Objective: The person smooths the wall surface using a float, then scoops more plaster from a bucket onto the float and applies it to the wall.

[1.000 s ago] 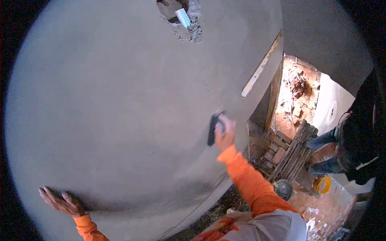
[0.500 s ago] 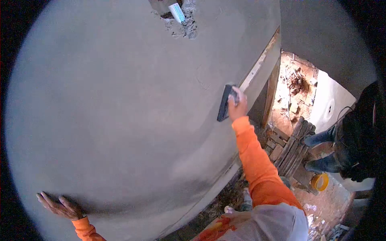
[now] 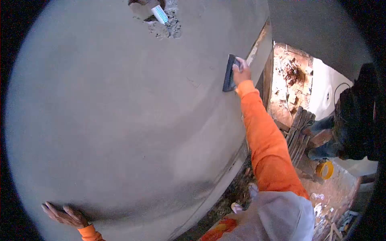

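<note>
A smooth grey plastered wall (image 3: 120, 112) fills most of the head view. My right hand (image 3: 243, 71) is closed around a dark plastering float (image 3: 229, 74), whose flat face is against the wall near its right edge. Low on the left, my left hand (image 3: 66, 215) lies on the plaster with its fingers stretched out, holding nothing. At the top, a white pipe end (image 3: 160, 14) with blue print sticks out of a rough hole ringed with lumpy mortar.
A light strip (image 3: 258, 44) runs along the wall's right edge, beside an opening onto reddish ground with rubble (image 3: 292, 72). Another person in dark clothes (image 3: 358, 120) stands at right by stacked wooden poles (image 3: 299, 130). A yellow bucket (image 3: 325, 170) sits below them.
My right hand has slid the float upward along the wall's right edge, and my arm reaches further. My left hand stays flat on the wall; the whole view has shifted slightly.
</note>
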`<state>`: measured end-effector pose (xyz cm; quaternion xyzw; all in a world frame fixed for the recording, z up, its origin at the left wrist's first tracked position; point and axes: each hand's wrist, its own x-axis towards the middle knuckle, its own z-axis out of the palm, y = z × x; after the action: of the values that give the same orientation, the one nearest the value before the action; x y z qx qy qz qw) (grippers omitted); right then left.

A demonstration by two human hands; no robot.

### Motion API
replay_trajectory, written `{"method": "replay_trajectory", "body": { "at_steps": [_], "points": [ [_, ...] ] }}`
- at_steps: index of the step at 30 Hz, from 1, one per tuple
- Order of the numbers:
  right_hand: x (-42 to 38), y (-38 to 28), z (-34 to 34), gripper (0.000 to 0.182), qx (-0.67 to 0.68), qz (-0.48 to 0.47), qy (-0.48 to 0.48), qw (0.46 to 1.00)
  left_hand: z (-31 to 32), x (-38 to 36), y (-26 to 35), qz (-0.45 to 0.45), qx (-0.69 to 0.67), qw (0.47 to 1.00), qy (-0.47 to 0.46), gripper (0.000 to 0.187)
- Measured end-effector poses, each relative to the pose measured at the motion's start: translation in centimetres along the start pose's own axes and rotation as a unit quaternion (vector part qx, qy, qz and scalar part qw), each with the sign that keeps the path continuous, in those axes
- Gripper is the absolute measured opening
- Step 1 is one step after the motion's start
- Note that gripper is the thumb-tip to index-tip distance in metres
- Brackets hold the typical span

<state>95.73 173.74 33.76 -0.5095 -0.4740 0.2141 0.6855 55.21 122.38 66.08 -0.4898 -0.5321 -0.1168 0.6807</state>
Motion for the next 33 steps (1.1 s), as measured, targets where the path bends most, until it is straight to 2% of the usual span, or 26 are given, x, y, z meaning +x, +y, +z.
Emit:
{"method": "replay_trajectory", "body": {
  "at_steps": [2, 3, 4, 5, 7, 8, 10, 12, 14, 16, 19, 21, 22, 24, 27, 28, 29, 30, 32, 33],
  "points": [
    [-1.0, -0.5, 0.1, 0.031, 0.104, -0.024, -0.029, 0.994, 0.3, -0.7, -1.0, 0.031, 0.016, 0.999, -0.005, 0.062],
    [-4.4, -1.5, -0.5, 0.033, 0.015, -0.105, -0.026, 0.994, 0.2, -0.8, -0.9, 0.031, 0.012, 0.999, -0.005, 0.062],
    [-8.6, -0.9, -0.3, 0.033, 0.032, -0.099, -0.053, 0.993, 0.2, -0.8, -0.7, 0.037, 0.011, 0.999, -0.003, 0.062],
    [-13.4, -0.9, -0.7, 0.033, -0.02, -0.126, -0.064, 0.99, 0.3, -0.8, -0.4, 0.044, 0.012, 0.999, 0.0, 0.062],
    [-23.5, -0.5, -0.5, 0.031, 0.045, -0.042, -0.084, 0.995, 0.2, -0.8, -0.8, 0.05, 0.022, 0.999, 0.0, 0.062],
    [-23.5, -1.0, -1.0, 0.031, 0.047, -0.041, -0.08, 0.995, 0.2, -0.8, -1.0, 0.055, 0.029, 0.998, 0.002, 0.062],
    [-23.4, -1.8, -1.7, 0.031, 0.021, -0.065, -0.095, 0.993, 0.3, -1.0, -1.4, 0.066, 0.042, 0.997, 0.008, 0.063],
    [-18.4, -0.5, -1.2, 0.03, 0.019, -0.103, -0.057, 0.993, 0.2, -0.5, -1.4, 0.08, 0.047, 0.996, 0.006, 0.063],
    [-14.2, -0.1, -1.4, 0.029, 0.023, -0.105, -0.05, 0.993, 0.0, -0.4, -0.7, 0.031, 0.024, 0.999, 0.002, 0.064],
    [-12.4, 0.3, -1.3, 0.03, 0.016, -0.082, -0.041, 0.996, 0.2, -0.8, -1.5, 0.048, 0.028, 0.998, -0.001, 0.064],
    [-14.7, 0.0, -1.1, 0.032, 0.033, -0.038, -0.029, 0.998, 0.0, -0.6, -0.8, 0.063, 0.038, 0.997, 0.0, 0.064],
    [-18.4, 1.0, -0.8, 0.033, 0.012, -0.11, -0.041, 0.993, 0.1, -0.4, -0.4, 0.057, 0.04, 0.998, 0.009, 0.064],
    [-18.8, 0.7, -1.0, 0.033, 0.012, -0.115, -0.037, 0.993, 0.1, -0.4, -0.3, 0.028, 0.035, 0.999, 0.007, 0.064],
    [-19.0, -0.2, -0.9, 0.032, 0.023, -0.052, -0.059, 0.997, 0.1, -0.6, -0.5, -0.003, 0.034, 0.999, 0.007, 0.064],
    [-10.4, 0.2, -0.4, 0.027, 0.009, -0.118, -0.01, 0.993, 0.2, -0.8, -1.4, 0.016, 0.029, 0.999, 0.0, 0.064],
    [-6.5, 2.3, 1.3, 0.027, 0.04, -0.122, 0.045, 0.991, 0.4, -1.0, -1.6, 0.043, 0.03, 0.999, 0.003, 0.064],
    [-2.4, 1.9, 1.0, 0.029, 0.022, -0.098, 0.027, 0.995, 0.4, -0.9, -1.4, 0.06, 0.031, 0.998, 0.001, 0.064],
    [0.1, 0.0, 0.0, 0.031, 0.055, -0.013, -0.01, 0.998, 0.4, -0.6, -1.1, 0.078, 0.032, 0.996, -0.001, 0.063],
    [2.6, 0.2, -0.1, 0.031, 0.005, -0.03, -0.015, 0.999, 0.2, -0.4, 0.0, 0.018, 0.017, 1.0, 0.005, 0.063],
    [0.5, -0.2, 0.0, 0.031, 0.003, -0.024, -0.018, 1.0, 0.2, -0.7, -0.5, 0.022, 0.015, 1.0, 0.0, 0.063]
  ]
}}
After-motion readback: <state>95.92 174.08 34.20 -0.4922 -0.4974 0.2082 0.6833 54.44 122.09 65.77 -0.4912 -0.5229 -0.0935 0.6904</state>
